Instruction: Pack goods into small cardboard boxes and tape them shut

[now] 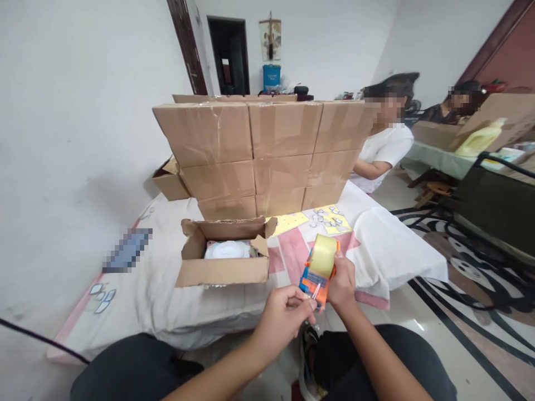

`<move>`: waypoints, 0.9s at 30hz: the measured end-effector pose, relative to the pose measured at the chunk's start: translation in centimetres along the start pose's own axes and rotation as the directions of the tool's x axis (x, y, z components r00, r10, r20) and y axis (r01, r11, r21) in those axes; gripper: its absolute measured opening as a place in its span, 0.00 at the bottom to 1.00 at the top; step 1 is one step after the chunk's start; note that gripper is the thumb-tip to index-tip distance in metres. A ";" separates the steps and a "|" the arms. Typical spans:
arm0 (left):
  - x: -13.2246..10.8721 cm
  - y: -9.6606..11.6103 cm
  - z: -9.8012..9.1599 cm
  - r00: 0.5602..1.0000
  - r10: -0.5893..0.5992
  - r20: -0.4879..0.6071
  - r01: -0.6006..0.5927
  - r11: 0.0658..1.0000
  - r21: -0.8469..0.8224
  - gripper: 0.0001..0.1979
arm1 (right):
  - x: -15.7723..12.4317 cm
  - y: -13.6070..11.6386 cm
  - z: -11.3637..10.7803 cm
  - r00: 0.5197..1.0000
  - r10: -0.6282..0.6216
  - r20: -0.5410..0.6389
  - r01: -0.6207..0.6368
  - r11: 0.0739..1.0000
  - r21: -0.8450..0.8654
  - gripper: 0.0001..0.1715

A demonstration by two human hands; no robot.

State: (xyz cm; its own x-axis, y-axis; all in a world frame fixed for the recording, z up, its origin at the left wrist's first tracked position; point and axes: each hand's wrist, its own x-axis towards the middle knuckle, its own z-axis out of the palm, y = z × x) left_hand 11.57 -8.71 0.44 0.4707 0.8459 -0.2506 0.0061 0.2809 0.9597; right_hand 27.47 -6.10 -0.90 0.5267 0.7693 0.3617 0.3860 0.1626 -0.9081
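My right hand (343, 284) is wrapped round the handle of an orange tape dispenser (316, 278) that carries a yellowish roll of tape (323, 254). My left hand (283, 316) is closed in a pinch at the dispenser's lower end, on what looks like the loose end of the tape. Both hands hover in front of the bed edge, to the right of an open cardboard box (223, 262) with white packed goods (228, 250) inside; its flaps stand up.
A wall of stacked sealed cartons (267, 156) stands on the bed (159, 301) behind the open box. Another open carton (169, 179) lies at the back left. Two people sit at the right, near a table (438, 159) with a yellow bottle (480, 139). A patterned rug (468, 262) covers the floor.
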 end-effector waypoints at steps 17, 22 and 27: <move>-1.8 1.1 -2.8 0.988 0.122 -0.093 -0.108 0.984 0.141 0.32 | 3.0 3.2 2.3 0.975 0.093 0.202 -0.122 0.983 0.138 0.33; -5.3 7.3 -11.1 0.613 0.718 -0.330 -0.242 0.568 0.787 0.16 | 5.4 6.3 4.3 0.935 0.243 0.258 -0.308 0.918 0.251 0.33; -3.7 8.2 -22.8 0.504 0.682 -0.529 0.003 0.611 0.791 0.20 | 6.5 6.2 3.1 0.960 0.228 0.164 -0.233 0.972 0.009 0.33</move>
State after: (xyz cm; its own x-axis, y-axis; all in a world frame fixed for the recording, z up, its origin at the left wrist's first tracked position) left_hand -10.24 0.83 6.29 -0.2258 0.8579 0.4615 0.7033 -0.1842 0.6866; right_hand 30.92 1.82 -4.85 0.4695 0.8767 0.1051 0.2458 -0.0154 -0.9692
